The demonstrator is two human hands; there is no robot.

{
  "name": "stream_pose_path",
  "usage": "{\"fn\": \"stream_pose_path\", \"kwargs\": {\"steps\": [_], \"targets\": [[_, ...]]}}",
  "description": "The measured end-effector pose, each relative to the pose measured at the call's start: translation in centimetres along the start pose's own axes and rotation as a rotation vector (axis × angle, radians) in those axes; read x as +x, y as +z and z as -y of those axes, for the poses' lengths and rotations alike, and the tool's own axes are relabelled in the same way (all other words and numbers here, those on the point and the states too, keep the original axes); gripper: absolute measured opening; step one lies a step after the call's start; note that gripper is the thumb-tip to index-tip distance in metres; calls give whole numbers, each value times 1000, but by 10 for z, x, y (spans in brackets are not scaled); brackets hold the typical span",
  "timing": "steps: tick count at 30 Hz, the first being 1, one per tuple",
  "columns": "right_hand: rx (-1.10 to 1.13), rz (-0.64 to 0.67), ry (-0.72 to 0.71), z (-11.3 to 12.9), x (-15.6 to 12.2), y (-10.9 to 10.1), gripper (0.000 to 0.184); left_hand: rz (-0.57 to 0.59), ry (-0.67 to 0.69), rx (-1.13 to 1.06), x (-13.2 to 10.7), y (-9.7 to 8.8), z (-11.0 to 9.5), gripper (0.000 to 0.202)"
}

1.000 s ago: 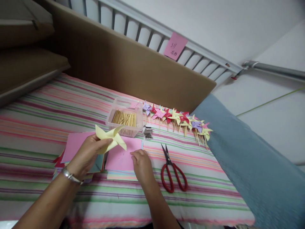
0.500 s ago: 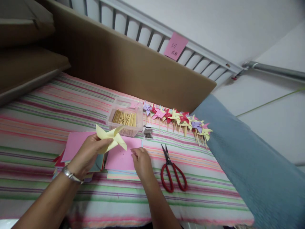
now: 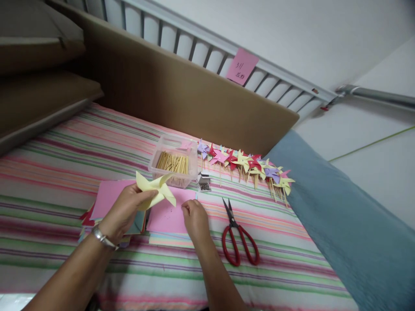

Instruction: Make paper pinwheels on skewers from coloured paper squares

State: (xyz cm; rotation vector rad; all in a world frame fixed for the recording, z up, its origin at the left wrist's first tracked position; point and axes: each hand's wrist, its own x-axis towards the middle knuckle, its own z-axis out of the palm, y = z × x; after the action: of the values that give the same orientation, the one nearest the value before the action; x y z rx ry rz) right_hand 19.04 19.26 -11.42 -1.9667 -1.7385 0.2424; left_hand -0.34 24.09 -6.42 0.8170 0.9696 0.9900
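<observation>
Pinching a pale yellow paper pinwheel (image 3: 162,190) between thumb and fingers, you keep your left hand (image 3: 125,211) on the near side of the clear plastic box (image 3: 193,164), a silver bracelet (image 3: 104,239) circling the wrist. The pinwheel sits just in front of the box's near wall as you see it, one blade overlapping that wall, the thumb pressed near its centre. Your right hand (image 3: 197,218), nearer to you than the box and off its right front corner, has its thumb and fingers drawn together; whether a small object is caught between the tips cannot be told. It hovers at or over the right edge of a pink sheet (image 3: 162,218) in front of the box, and contact with the paper is unclear.

Wooden sticks (image 3: 171,163) fill much of the box. Just beside its right side stands a small open carton (image 3: 204,178) with tiny dark pieces inside. A stack of colored paper (image 3: 108,198) lies in front of the box to the left, partly behind your left forearm. Red-handled scissors (image 3: 232,222) rest to the right and nearer to you than the box, blades slightly parted. Pinwheels on sticks (image 3: 241,160) in yellow, red, pink and purple stretch to the box's right, on the same striped cloth (image 3: 275,268).
</observation>
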Motion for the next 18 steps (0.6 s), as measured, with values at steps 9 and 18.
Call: {"fn": "stream_pose_path", "kwargs": {"steps": [9, 18], "targets": [[-14, -33, -31, 7, -7, -2, 16, 5, 5, -5, 0, 1, -1, 25], [34, -53, -26, 5, -7, -4, 16, 19, 14, 4, 1, 0, 4, 24]]}}
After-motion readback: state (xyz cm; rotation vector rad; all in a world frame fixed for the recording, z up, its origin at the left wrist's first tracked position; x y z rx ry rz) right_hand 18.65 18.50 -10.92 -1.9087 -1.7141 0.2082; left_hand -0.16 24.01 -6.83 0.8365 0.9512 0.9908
